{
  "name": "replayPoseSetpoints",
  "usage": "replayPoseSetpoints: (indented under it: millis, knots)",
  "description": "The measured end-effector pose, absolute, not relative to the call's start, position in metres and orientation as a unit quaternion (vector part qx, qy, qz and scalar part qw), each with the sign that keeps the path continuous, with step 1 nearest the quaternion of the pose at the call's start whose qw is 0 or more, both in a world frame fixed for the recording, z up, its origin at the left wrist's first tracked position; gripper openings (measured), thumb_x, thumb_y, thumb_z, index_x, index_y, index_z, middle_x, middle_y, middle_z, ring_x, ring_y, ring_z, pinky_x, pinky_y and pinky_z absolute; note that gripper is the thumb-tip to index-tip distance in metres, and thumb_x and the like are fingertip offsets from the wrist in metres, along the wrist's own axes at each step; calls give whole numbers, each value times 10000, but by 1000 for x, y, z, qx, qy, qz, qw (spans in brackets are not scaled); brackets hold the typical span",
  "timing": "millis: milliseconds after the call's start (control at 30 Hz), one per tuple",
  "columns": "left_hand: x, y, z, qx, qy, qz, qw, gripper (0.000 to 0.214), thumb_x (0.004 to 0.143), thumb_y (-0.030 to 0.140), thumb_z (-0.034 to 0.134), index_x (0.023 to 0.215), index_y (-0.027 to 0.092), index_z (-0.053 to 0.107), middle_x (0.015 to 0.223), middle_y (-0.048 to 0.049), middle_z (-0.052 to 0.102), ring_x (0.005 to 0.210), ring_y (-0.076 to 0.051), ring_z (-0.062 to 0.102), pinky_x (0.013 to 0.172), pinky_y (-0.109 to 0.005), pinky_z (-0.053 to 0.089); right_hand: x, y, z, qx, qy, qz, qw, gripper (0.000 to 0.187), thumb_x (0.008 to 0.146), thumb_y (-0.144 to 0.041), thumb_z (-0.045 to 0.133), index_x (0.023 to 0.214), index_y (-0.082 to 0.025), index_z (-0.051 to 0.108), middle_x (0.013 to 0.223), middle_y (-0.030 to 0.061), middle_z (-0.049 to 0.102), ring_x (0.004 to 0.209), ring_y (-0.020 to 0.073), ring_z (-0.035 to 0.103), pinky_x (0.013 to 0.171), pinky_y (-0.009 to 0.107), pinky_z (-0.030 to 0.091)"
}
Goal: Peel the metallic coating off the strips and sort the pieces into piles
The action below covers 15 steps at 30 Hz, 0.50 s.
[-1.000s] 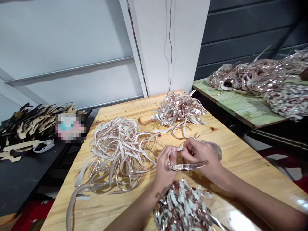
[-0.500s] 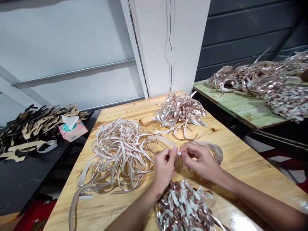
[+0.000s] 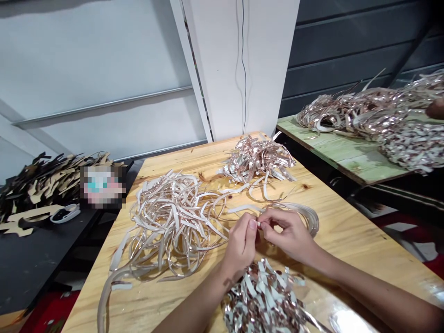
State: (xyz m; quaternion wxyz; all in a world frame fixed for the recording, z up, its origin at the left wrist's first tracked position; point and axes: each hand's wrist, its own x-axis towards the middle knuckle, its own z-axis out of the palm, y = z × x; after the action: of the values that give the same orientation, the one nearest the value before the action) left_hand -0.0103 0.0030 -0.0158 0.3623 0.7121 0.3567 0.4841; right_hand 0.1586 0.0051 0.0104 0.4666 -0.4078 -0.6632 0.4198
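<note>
My left hand (image 3: 242, 240) and my right hand (image 3: 285, 231) meet above the wooden table (image 3: 350, 236). Both are closed in a pinch on a thin white strip (image 3: 258, 224), of which only a small bit shows between the fingertips. To the left lies a loose tangle of long white and rose-gold strips (image 3: 173, 217). Behind my right hand is a coil of strips (image 3: 307, 212). Close in front of me, below my hands, sits a heap of short shiny cut pieces (image 3: 265, 296).
A pile of shiny rose-gold strips (image 3: 258, 157) lies at the table's far end. On the right, a green-topped table (image 3: 357, 157) bears more strips, with part of another person's hand (image 3: 435, 109) at the edge. Dark and tan scraps (image 3: 52, 180) and a white wristband (image 3: 65, 213) lie left.
My hands have drawn closer together, and less of the white strip shows between the fingertips. A bit more of the other person's hand shows at the right edge.
</note>
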Motion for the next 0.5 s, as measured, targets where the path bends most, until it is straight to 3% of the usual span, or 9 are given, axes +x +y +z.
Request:
replayPoseSetpoints:
  millis: [233, 500]
  knots:
    - [-9, 2, -15, 724, 345, 515, 303, 310, 1156, 290, 328, 943, 220, 541, 876, -29, 550, 817, -191, 545, 769, -319, 427, 156, 4, 7, -378, -622, 479, 491, 120, 812, -101, 643, 787, -185, 724, 647, -37, 593, 583, 122, 512, 571, 244, 396]
    - [-8, -4, -13, 700, 363, 549, 279, 318, 1163, 298, 295, 1005, 219, 560, 874, -25, 612, 767, -174, 587, 715, -300, 436, 159, 6, -2, -312, -592, 551, 499, 94, 857, -229, 661, 772, -199, 689, 669, -14, 616, 531, 131, 501, 523, 261, 384]
